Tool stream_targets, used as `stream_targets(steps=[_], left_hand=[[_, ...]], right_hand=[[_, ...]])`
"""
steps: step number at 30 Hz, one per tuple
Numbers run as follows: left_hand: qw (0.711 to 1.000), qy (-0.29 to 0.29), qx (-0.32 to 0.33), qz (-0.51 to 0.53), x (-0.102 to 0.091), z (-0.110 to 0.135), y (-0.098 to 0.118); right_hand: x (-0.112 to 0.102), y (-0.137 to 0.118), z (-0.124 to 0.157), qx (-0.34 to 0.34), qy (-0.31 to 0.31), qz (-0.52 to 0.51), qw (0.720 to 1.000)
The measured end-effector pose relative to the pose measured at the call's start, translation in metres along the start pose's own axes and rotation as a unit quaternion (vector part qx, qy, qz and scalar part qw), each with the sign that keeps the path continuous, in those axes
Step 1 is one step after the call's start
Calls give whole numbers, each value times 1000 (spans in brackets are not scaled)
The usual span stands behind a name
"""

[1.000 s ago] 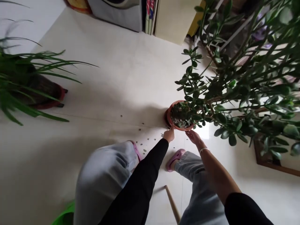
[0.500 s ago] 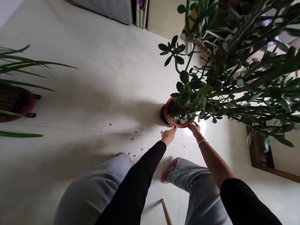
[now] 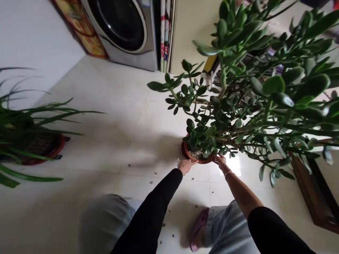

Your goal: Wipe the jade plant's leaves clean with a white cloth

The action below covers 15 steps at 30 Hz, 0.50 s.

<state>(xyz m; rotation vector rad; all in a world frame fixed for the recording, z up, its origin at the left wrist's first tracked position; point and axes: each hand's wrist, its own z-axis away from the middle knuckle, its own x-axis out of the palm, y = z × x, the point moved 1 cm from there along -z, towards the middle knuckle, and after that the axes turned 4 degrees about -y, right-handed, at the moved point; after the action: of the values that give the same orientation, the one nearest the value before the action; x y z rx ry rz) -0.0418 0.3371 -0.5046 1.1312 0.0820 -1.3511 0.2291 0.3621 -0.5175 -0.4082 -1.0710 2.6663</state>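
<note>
The left hand [image 3: 186, 165] closes its grip over the near rim of the terracotta pot [image 3: 202, 161]. The right hand [image 3: 219, 160] rests flat-fingered against the rim, its grip loose.

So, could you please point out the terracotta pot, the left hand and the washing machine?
terracotta pot [image 3: 184, 152]: head view, left side of its rim.
left hand [image 3: 186, 165]: head view, back of the hand.
washing machine [image 3: 124, 21]: head view, its dark round door.
</note>
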Motion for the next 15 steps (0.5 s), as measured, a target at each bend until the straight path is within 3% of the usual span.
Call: stream_targets(steps=[7, 11, 15], left_hand=[[990, -26, 57, -125, -18, -16, -39], [968, -60, 75, -232, -22, -26, -39], [939, -90, 51, -328, -27, -38, -34]], right_hand=[[-12, -3, -26, -19, -108, 9, 994], [-20, -15, -52, -24, -178, 4, 984], [-20, -23, -75, -31, -205, -7, 978]])
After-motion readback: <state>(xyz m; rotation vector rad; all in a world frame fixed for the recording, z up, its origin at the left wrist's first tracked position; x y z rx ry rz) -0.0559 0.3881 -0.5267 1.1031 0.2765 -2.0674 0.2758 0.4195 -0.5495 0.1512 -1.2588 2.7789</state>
